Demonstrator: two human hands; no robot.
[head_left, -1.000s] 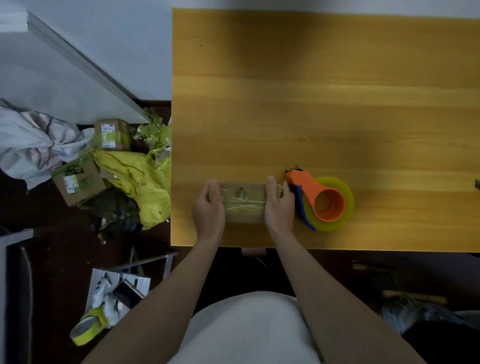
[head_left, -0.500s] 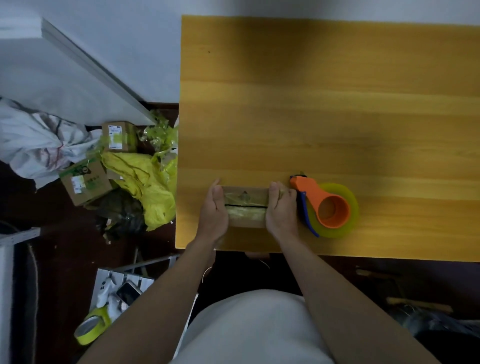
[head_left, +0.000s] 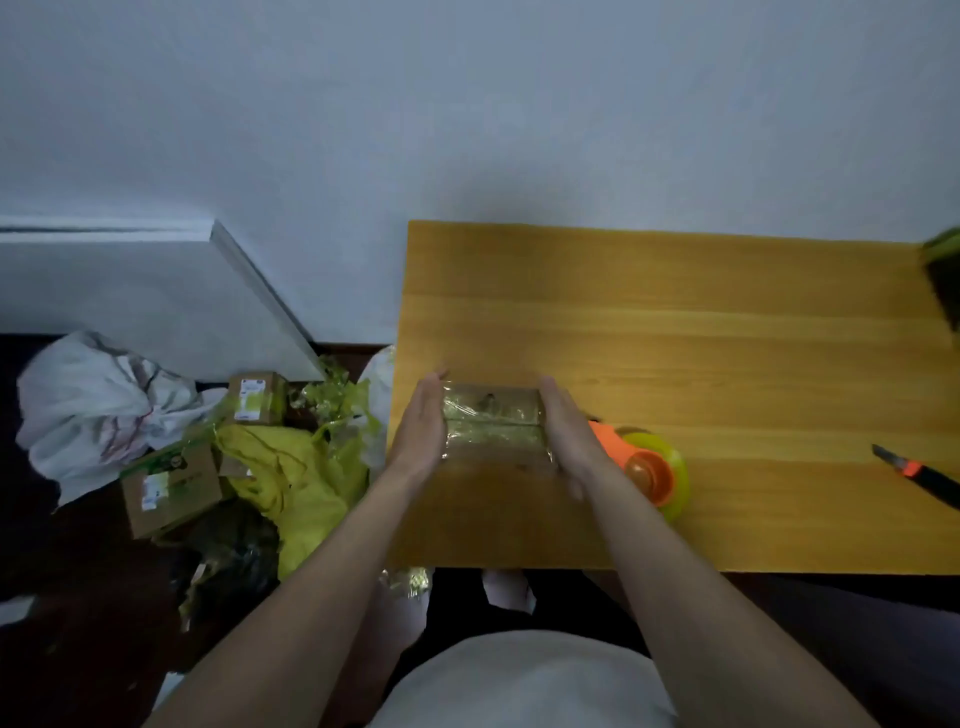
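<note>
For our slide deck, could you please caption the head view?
Left hand and right hand press the ends of a taped cardboard box at a wooden table, beside an orange tape dispenser.

dim, bluish | soft motion blur | wide-angle edge distortion | no glare

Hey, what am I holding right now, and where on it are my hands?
A small taped cardboard box, pressed between two flat palms: the left hand against its left end, the right hand against its right end.
</note>
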